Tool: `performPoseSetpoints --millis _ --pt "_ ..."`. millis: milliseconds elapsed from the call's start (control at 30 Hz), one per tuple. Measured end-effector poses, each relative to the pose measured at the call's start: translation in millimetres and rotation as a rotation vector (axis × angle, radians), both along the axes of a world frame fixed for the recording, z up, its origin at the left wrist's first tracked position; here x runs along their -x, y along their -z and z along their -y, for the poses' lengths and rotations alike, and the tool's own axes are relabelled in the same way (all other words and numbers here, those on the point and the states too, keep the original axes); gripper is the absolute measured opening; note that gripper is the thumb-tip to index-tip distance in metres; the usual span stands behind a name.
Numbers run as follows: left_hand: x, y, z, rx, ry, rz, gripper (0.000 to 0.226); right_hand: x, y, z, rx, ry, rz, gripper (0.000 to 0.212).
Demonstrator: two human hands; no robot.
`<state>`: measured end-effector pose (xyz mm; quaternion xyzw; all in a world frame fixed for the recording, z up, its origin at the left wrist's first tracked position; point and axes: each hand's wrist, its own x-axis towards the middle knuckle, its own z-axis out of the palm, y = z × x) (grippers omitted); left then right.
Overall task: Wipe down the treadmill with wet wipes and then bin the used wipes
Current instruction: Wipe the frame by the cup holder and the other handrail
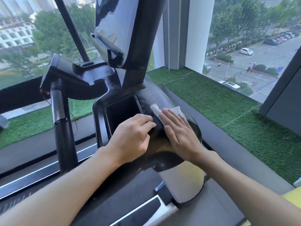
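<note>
White wipe (173,110), long axis left-to-right, under flat right hand (180,134).

everything here is carried by the black treadmill arm (160,152), glossy with some dusty streaks. a deep rectangular pocket (123,115) is sunk into it on the left. a white wet wipe (171,110) is laid on the arm just right of that pocket, a bit bunched at its far corner. it's pressed down by the right hand (180,132), fingers straight and flat, so only the wipe's far edge is seen. the left hand (132,136) is rested just beside it, fingers bent, next to the pocket.
</note>
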<state>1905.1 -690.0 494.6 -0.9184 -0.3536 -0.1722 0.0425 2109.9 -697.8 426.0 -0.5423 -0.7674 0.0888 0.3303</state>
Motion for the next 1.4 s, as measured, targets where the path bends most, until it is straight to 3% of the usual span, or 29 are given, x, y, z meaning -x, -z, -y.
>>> performPoseSetpoints --millis 133,300,433,600,767,933,1067,1233,1400 --pt "24.5 4.0 11.9 0.053 0.01 -0.075 0.053 -20.2 -5.4 -21.7 0.126 0.115 -0.129 0.062" --pt "22.1 4.4 12.7 0.016 -0.014 -0.083 0.05 -4.2 2.5 -1.8 0.043 -0.016 0.095 0.067" --pt "23.9 3.6 17.3 -0.001 0.008 -0.066 0.046 -4.0 1.0 -12.7 0.136 0.234 -0.118 0.077" --pt "42.2 2.9 16.5 0.062 0.052 0.027 0.049 38.9 7.9 17.2 -0.127 0.036 0.119 0.06" --pt "45.3 8.3 15.3 0.049 0.087 -0.015 0.054 54.7 6.2 1.3 0.049 0.406 -0.269 0.073" --pt "47.0 8.5 13.8 0.043 0.102 0.034 0.055 96.1 31.0 39.1 -0.014 0.316 -0.311 0.064" --pt "45.6 9.8 14.7 0.053 0.1 0.05 0.052 93.2 21.5 15.8 0.113 0.556 -0.725 0.069" --pt "46.2 8.1 13.1 0.052 0.105 0.049 0.049 125.8 50.1 54.0 0.061 0.371 -0.575 0.061" --pt "45.5 9.7 14.0 0.039 0.094 0.053 0.044 133.0 45.5 47.9 0.253 0.522 -0.994 0.058"
